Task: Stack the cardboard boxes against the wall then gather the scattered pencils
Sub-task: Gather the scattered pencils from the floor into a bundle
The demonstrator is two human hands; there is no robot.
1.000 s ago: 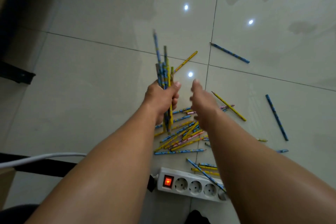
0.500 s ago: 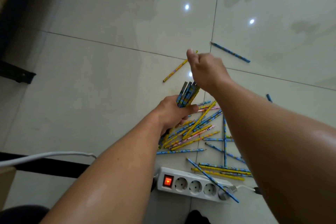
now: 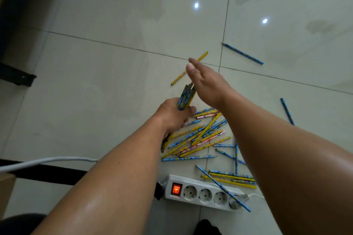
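Pencils were the business in the head view: no cardboard boxes showed in shot, so by my reading the gathering step was the one in hand. The left hand (image 3: 172, 115) had its grip closed round a bundle of pencils (image 3: 186, 96), held at a slant with the upper ends poking out above the fist. The right hand (image 3: 206, 82) hovered just beyond with an open grip, fingers straight and empty, over a lone yellow pencil (image 3: 179, 77) lying across a joint in the tiled floor (image 3: 95, 101). Under both forearms sprawled the main heap (image 3: 200, 139), crossed every which way, and a few more lay beside and over a white power strip (image 3: 202, 192), its switch lit red. Two strays sat well apart: a blue pencil (image 3: 242, 54) out past the right hand, and a second blue pencil (image 3: 286, 109) toward the right edge. Next move, I reckoned: lower the right hand, pinch that yellow one and feed it into the bundle without slackening the left grip.
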